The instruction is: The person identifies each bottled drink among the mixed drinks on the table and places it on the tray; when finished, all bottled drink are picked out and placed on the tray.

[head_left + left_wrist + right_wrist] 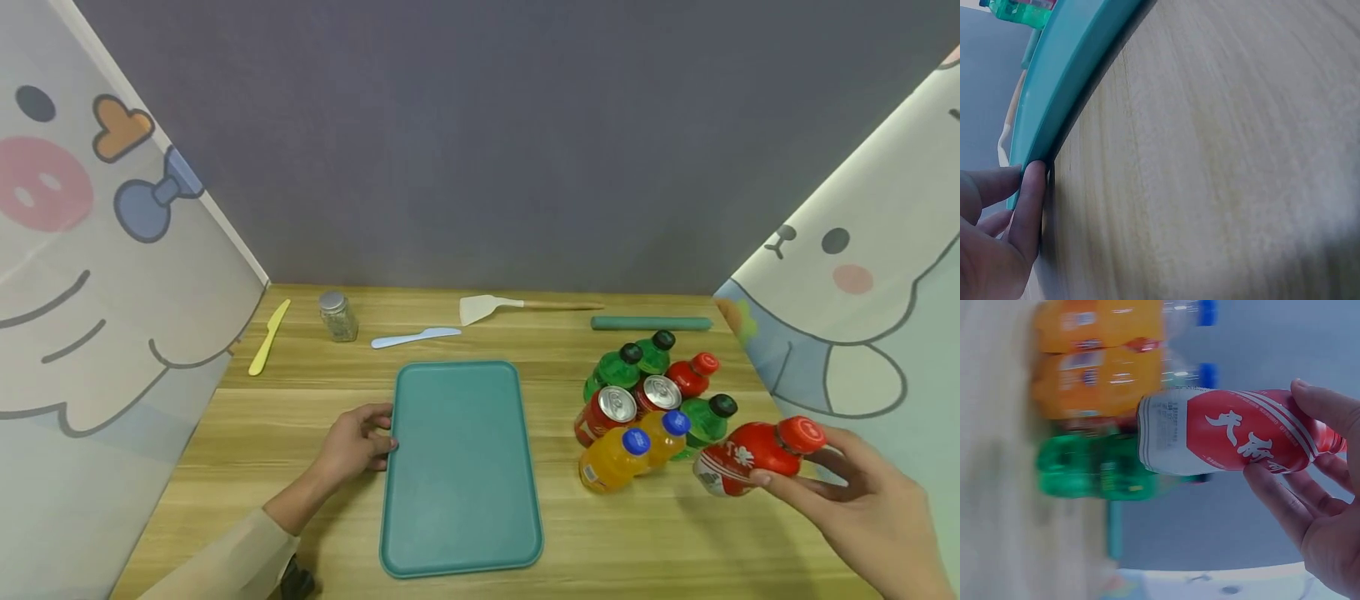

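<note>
My right hand (877, 500) grips a red plastic drink bottle (753, 454) near its cap, thumb on one side and fingers on the other. The bottle tilts above the table, its white-and-red label facing the right wrist view. A flat teal tray (461, 467) lies in the middle. At its left rim is my left hand (356, 442), thumb and fingertips on the edge; in the left wrist view the fingers (1032, 194) hold the rim from either side. Beside the red bottle stand orange drink bottles (611, 460) with blue caps and green bottles (705, 421) with black caps.
Red cans (603, 412) and another red bottle (686, 377) stand within the drinks cluster. Along the back lie a yellow knife (268, 337), a glass jar (339, 318), a blue knife (415, 337), a spatula (480, 308) and a green cylinder (651, 323). Panels enclose the table.
</note>
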